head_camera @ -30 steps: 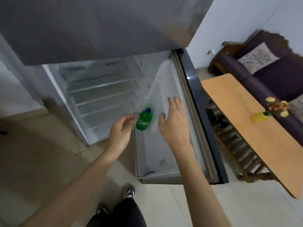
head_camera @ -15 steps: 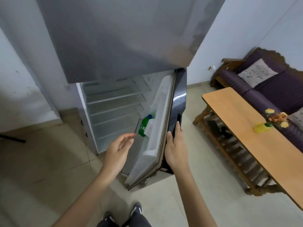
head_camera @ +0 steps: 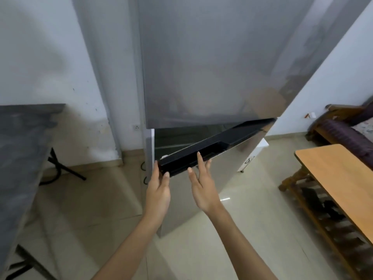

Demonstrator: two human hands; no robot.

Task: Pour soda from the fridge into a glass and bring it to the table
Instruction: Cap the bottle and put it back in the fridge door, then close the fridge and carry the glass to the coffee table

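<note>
Head view: The lower fridge door (head_camera: 201,188) is seen nearly closed, with a narrow gap remaining at its handle side. The left hand (head_camera: 158,190) is placed at the left corner of the door's black top edge (head_camera: 212,150); its grip is loose, with the thumb and fingers spread around the corner and nothing held. The right hand (head_camera: 203,188) is laid flat against the door front just below the recessed handle, its grip wide and empty. The soda bottle and the glass are not visible; the fridge interior is hidden behind the door. The grey upper fridge door (head_camera: 212,61) is shut above. A wooden bench (head_camera: 339,178) is located at the right, with a purple sofa (head_camera: 347,134) behind it. A dark counter (head_camera: 22,142) is located at the left.
</note>
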